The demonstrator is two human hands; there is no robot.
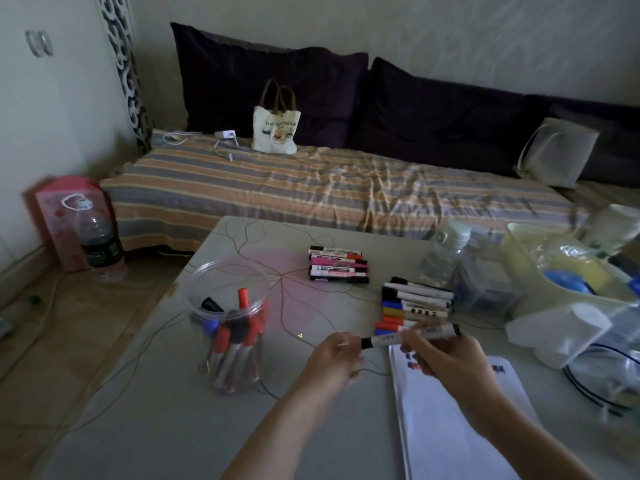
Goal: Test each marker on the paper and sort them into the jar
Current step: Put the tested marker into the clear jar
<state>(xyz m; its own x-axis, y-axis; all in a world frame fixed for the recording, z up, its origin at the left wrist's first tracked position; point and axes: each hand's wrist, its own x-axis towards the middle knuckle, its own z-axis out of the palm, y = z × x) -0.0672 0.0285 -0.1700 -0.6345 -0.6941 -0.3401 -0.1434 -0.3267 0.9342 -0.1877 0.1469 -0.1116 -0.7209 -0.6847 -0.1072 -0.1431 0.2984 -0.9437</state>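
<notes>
The marker point(412, 337) is held level just above the table point(145, 410), near the top edge of the paper point(457, 420), with its black cap end pointing toward the jar point(230, 323). The right hand point(440, 355) has its grip wrapped round the white barrel; the left hand point(334, 358) pinches the cap end with a narrow grip. Judged from this pose, the step in hand is separating or seating the cap. Pull or push along the barrel axis, keep the right hand steady, and keep the tip clear of the fingers. The jar stands well to the left and already holds several markers. Two groups of loose markers point(415, 306) lie beyond the hands, one just behind them. Motion blur obscures the left fingertips, so whether the cap is on or partly off cannot be determined. The marks on the paper are partly covered by the right hand.
</notes>
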